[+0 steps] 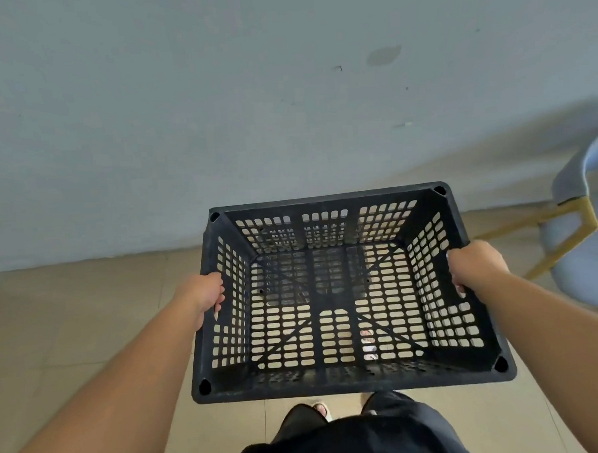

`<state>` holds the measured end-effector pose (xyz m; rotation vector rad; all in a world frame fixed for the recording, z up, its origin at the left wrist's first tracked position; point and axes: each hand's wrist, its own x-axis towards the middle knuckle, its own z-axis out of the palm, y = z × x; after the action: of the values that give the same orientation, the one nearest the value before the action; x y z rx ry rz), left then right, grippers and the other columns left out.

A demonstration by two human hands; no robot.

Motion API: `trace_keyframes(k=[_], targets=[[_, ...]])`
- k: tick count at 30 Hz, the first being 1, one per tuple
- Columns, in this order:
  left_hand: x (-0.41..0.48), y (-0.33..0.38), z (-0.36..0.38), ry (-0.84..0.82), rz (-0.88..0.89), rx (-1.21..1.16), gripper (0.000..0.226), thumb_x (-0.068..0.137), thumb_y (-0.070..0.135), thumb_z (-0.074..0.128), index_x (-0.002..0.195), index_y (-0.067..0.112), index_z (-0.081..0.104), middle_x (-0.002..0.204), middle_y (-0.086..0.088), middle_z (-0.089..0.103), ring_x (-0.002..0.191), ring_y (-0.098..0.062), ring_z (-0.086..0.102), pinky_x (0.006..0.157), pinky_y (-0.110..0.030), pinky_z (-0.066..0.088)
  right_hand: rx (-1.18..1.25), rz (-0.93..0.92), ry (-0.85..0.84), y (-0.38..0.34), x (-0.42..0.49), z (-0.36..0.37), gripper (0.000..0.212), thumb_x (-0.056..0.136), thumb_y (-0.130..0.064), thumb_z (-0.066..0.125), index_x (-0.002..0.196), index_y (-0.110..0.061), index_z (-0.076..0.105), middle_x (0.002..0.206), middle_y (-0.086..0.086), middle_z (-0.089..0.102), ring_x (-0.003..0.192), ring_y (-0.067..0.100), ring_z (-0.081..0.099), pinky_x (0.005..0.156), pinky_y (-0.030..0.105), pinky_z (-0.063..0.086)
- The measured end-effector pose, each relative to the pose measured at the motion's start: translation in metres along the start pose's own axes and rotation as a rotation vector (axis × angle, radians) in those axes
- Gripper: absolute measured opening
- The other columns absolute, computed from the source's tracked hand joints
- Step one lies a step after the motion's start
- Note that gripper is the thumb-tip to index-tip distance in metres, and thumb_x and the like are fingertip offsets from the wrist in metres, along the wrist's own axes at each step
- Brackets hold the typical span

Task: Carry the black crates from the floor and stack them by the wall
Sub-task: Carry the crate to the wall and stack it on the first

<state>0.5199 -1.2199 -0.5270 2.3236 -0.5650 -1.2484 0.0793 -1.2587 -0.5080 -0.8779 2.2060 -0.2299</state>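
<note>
Head view. One black perforated plastic crate (346,293) is held in the air in front of the person, open side up, roughly level, its long sides running left to right. The crate is empty; the tiled floor (71,335) shows through its slotted base and walls. Its far long rim faces the pale grey wall (214,92), and the wall's foot lies beyond the crate, not touching it.

The left hand (204,295) grips the left short side at the rim, fingers curled over the top edge and down into the inner wall, fingertips visible inside the crate. The right hand (474,265) grips the right short side in the same way, fingers (458,283) wrapped over the rim and showing inside. Both hands are closed around the crate's edges; both forearms are bare and extended forward.

Below the near rim, dark clothing (353,438) on the person's legs is in view, and a foot in a light sandal (319,410) stands on the floor. A second foot shows partly through the crate base.

At the right edge, a grey upholstered chair (589,245) with gold-coloured legs stands near the wall, apart from the crate. The wall carries a few small marks and one darker patch.
</note>
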Motion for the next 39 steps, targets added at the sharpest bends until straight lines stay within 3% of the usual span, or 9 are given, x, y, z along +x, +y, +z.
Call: trace_keyframes(k=[8, 14, 18, 21, 27, 32, 39], targets=[[0.060, 0.057, 0.008, 0.051, -0.047, -0.015, 0.021, 0.103, 0.021, 0.047, 0.102, 0.004, 0.060, 0.084, -0.007, 0.057, 0.071, -0.016, 0.052, 0.063, -0.030, 0.044, -0.005, -0.061, -0.057, -0.074, 0.071, 0.022, 0.031, 0.099, -0.028, 0.052, 0.118, -0.004, 0.058, 0.097, 0.017, 0.068, 0.081, 0.036, 0.069, 0.075, 0.048, 0.061], [0.125, 0.081, 0.006, 0.035, -0.071, -0.014, 0.031, 0.103, 0.018, 0.050, 0.119, -0.006, 0.061, 0.086, -0.007, 0.060, 0.074, -0.015, 0.057, 0.062, -0.029, 0.046, -0.055, -0.045, -0.061, -0.124, 0.115, 0.056, 0.036, 0.102, -0.035, 0.053, 0.123, -0.005, 0.057, 0.099, 0.015, 0.068, 0.083, 0.034, 0.069, 0.078, 0.051, 0.061], [0.179, 0.091, 0.009, -0.026, -0.102, 0.009, 0.035, 0.105, 0.024, 0.053, 0.123, -0.004, 0.063, 0.090, -0.008, 0.065, 0.079, -0.016, 0.062, 0.065, -0.026, 0.048, -0.102, -0.019, -0.044, -0.148, 0.142, 0.081, 0.035, 0.102, -0.038, 0.053, 0.119, -0.008, 0.059, 0.094, 0.013, 0.069, 0.079, 0.032, 0.069, 0.073, 0.044, 0.060], [0.218, 0.096, 0.014, -0.078, -0.129, 0.009, 0.035, 0.104, 0.029, 0.055, 0.124, 0.002, 0.064, 0.093, -0.006, 0.068, 0.086, -0.018, 0.066, 0.070, -0.029, 0.050, -0.112, 0.002, -0.027, -0.159, 0.161, 0.100, 0.035, 0.102, -0.037, 0.052, 0.118, -0.007, 0.061, 0.095, 0.014, 0.070, 0.080, 0.032, 0.069, 0.068, 0.038, 0.055], [0.267, 0.104, 0.035, -0.100, -0.114, 0.049, 0.039, 0.106, 0.030, 0.051, 0.130, 0.001, 0.060, 0.099, -0.006, 0.065, 0.091, -0.019, 0.063, 0.071, -0.029, 0.043, -0.109, 0.020, -0.036, -0.173, 0.194, 0.134, 0.035, 0.103, -0.037, 0.050, 0.122, -0.009, 0.060, 0.101, 0.013, 0.071, 0.086, 0.032, 0.069, 0.072, 0.039, 0.055], [0.310, 0.095, 0.054, -0.082, -0.132, 0.038, 0.038, 0.106, 0.031, 0.052, 0.132, 0.004, 0.059, 0.100, -0.004, 0.067, 0.094, -0.019, 0.065, 0.089, -0.037, 0.048, -0.094, 0.047, -0.067, -0.175, 0.230, 0.166, 0.034, 0.103, -0.035, 0.051, 0.124, -0.009, 0.059, 0.099, 0.011, 0.070, 0.083, 0.029, 0.068, 0.067, 0.037, 0.055], [0.373, 0.080, 0.095, -0.067, -0.139, 0.040, 0.036, 0.105, 0.031, 0.053, 0.131, 0.007, 0.061, 0.101, -0.006, 0.068, 0.092, -0.019, 0.066, 0.092, -0.039, 0.053, -0.115, 0.047, -0.070, -0.168, 0.292, 0.216, 0.034, 0.103, -0.028, 0.049, 0.129, -0.009, 0.056, 0.102, 0.010, 0.067, 0.076, 0.023, 0.062, 0.062, 0.033, 0.048]])
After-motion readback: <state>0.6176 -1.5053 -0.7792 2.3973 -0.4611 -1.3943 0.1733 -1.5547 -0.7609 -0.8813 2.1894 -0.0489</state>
